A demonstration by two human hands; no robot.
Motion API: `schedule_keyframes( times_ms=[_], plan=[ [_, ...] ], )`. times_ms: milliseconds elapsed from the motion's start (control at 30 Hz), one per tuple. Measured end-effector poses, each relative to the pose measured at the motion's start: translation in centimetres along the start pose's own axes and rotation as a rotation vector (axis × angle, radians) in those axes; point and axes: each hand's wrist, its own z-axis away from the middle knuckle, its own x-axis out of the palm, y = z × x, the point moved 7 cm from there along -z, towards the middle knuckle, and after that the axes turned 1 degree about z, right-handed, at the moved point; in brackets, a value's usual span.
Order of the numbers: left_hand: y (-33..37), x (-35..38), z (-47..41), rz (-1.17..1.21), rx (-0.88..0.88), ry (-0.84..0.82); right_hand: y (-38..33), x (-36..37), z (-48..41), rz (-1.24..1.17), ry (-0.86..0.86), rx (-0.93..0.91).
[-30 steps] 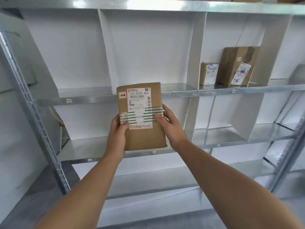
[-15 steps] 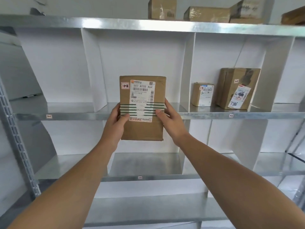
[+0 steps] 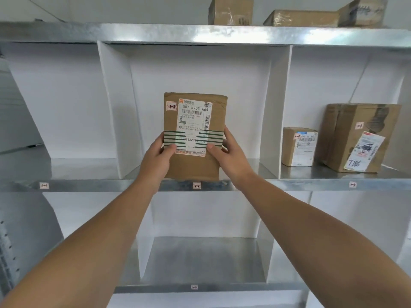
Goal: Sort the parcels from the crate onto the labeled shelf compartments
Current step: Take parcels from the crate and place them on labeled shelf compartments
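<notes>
Two hands hold one brown parcel [image 3: 194,165] upright at the centre of the frame, the left hand [image 3: 158,153] gripping its left edge, the right hand [image 3: 230,153] its right edge. Its base meets the front lip of the middle compartment [image 3: 200,72], above the 1-2 label [image 3: 196,186].

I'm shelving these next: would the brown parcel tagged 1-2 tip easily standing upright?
Possibly: the parcel is taller than wide, so a nudge could topple it. It looks stiff: its faces are flat where the left hand and right hand grip its sides.
</notes>
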Motion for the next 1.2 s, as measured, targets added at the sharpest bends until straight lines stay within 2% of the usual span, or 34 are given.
schedule_keyframes(
  times_ms=[233, 333, 500, 900, 1200],
  plan=[
    [-4.0, -2.5, -6.9, 0.020, -0.016, 0.014, 3.2, 4.4, -6.8, 0.023, -0.006, 0.036],
    [-5.7, -3.1, -8.2, -0.030, -0.042, 0.006, 5.3, 5.8, -7.8, 0.049, 0.019, 0.106],
    [-8.7, -3.8, -9.5, 0.006, -0.085, 0.014, 6.6, 7.2, -9.0, 0.084, 0.005, 0.110],
    [-10.0, -3.5, -12.1, -0.089, -0.085, -0.001, 8.5, 7.0, -11.4, -0.029, -0.012, 0.153],
    [-10.3, -3.4, -12.7, -0.087, -0.093, -0.024, 8.5, 7.1, -11.2, 0.043, 0.028, 0.133]
  ],
)
